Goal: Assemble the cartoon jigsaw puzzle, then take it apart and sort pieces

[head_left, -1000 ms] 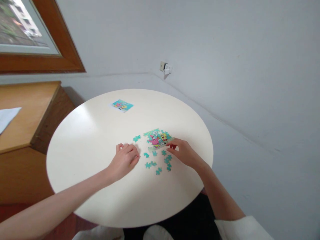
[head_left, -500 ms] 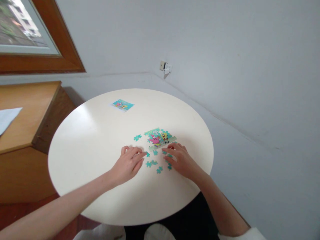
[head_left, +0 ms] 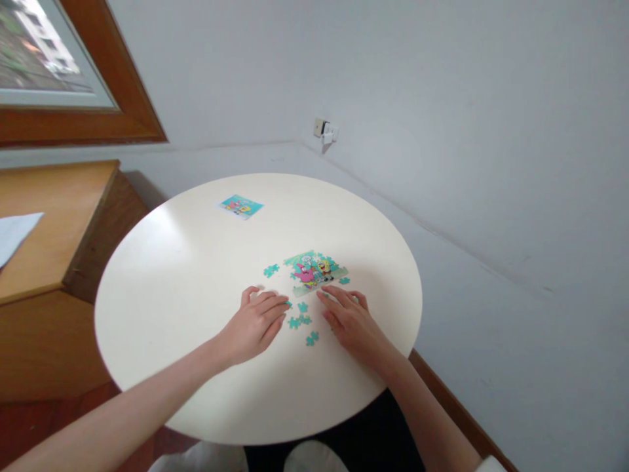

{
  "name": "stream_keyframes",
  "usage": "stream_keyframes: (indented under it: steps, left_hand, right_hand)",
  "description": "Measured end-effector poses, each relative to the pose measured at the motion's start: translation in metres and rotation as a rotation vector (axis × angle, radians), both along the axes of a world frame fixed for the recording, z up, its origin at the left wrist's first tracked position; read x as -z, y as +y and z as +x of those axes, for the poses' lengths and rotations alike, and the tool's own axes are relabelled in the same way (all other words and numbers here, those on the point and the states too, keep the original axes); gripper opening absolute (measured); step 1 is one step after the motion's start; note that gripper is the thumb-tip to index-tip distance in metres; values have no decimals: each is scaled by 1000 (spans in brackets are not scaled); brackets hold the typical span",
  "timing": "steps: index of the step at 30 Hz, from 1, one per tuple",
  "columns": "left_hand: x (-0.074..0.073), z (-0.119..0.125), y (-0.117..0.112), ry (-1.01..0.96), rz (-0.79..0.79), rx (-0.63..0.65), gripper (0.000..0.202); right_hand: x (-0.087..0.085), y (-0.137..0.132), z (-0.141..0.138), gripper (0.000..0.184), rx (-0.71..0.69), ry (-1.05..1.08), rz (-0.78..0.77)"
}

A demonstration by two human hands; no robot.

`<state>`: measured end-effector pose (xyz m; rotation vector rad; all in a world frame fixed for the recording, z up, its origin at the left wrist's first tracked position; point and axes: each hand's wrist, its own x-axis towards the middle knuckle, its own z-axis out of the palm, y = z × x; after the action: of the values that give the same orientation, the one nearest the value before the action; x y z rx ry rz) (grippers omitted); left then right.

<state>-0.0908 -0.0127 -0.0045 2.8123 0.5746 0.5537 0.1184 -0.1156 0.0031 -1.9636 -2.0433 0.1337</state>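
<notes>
Most pieces (head_left: 294,322) sat between puzzle (head_left: 314,270) and near tabletop (head_left: 246,403) edge, likely for reach! Left hand (head_left: 259,322), right hand (head_left: 354,322): grips were unclear!

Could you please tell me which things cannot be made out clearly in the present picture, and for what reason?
All in the head view:
- Puzzle piece: partly covered by the left hand; whether the fingers grip it is unclear.
- Whatever lies under the right hand: hidden by its palm and fingers.
- Picture card: fine details too small.
- Window: scene outside blurred, cut off by the picture's edges.
- White paper: cut off by the left edge.
</notes>
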Motion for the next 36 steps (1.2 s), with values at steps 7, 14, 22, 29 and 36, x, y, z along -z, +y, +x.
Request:
stream_keyframes:
  steps: [7,14,22,29,36]
  left_hand:
    - [4,-1,5,-41,-21,-51,24]
    - [11,-2,9,-70,-1,-37,20]
    - [11,-3,11,-94,-17,-29,19]
    - [12,-2,12,-100,-42,-42,19]
    - [10,-2,13,-105,-102,-76,20]
  right_hand:
    - [11,-15,-6,47,-28,-68,-84]
    - [3,-15,-4,53,-3,-37,-129]
    - [17,0,42,51,261,13,-106]
    - [26,-3,43,50,274,41,-15]
    - [27,-1,41,46,289,5,26]
